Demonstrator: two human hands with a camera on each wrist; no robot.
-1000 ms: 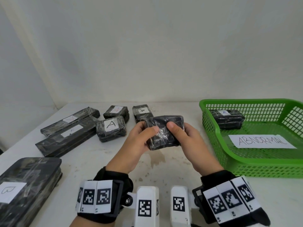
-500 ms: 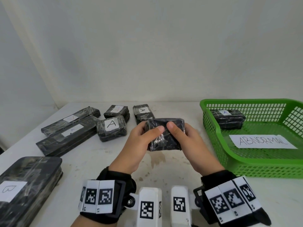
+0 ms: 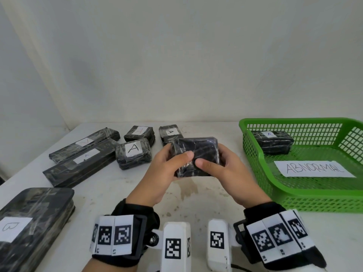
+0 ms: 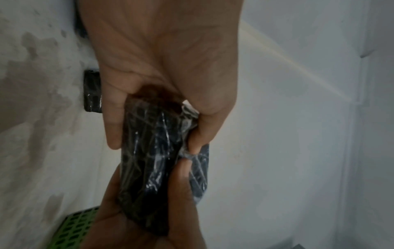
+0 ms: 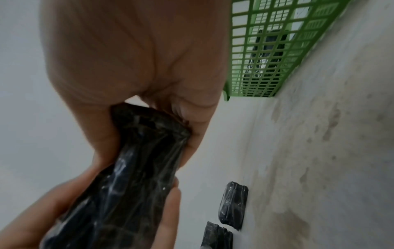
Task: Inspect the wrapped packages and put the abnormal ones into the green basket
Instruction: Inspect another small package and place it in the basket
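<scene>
Both hands hold one small black package [image 3: 198, 152] wrapped in clear film, lifted above the middle of the table. My left hand [image 3: 170, 167] grips its left end, thumb on the near face. My right hand [image 3: 222, 169] grips its right end the same way. No label shows on the face toward me. The left wrist view shows the package [image 4: 153, 151] edge-on between both sets of fingers, and the right wrist view shows it [image 5: 136, 168] likewise. The green basket [image 3: 255, 154] stands at the right, with one labelled package [image 3: 273, 142] and an "ABNORMAL" paper [image 3: 314, 168] inside.
Small packages marked "A" lie behind the hands [image 3: 133, 154], [image 3: 139, 133], [image 3: 169, 132]. Two long packages [image 3: 82, 160] lie at the left. A large package marked "B" [image 3: 33, 222] sits at the near left corner. The wall rises behind the table.
The held package has tilted a little in the hands, and both thumbs have slid closer together on its near face. Everything else on the table has stayed put.
</scene>
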